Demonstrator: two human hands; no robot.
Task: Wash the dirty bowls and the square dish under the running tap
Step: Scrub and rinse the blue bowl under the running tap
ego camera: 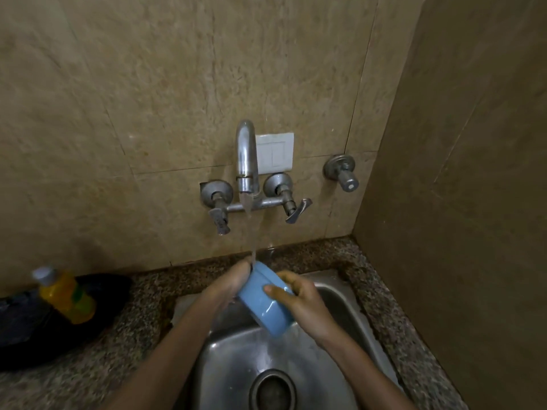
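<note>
The right hand (302,306) is gripping the tilted blue bowl (260,309), fingers curled over its side, while the left hand (233,281) is clasping its opposite edge. Water (251,232) from the tap (247,155) is running over the bowl above the steel sink (231,350), which is sitting in the speckled bench (118,335).

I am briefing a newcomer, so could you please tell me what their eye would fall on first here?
A blue bowl, gripped by the right hand with the left hand against its rim, tilts under water running from the chrome wall tap above the steel sink. A yellow bottle stands at far left.
</note>
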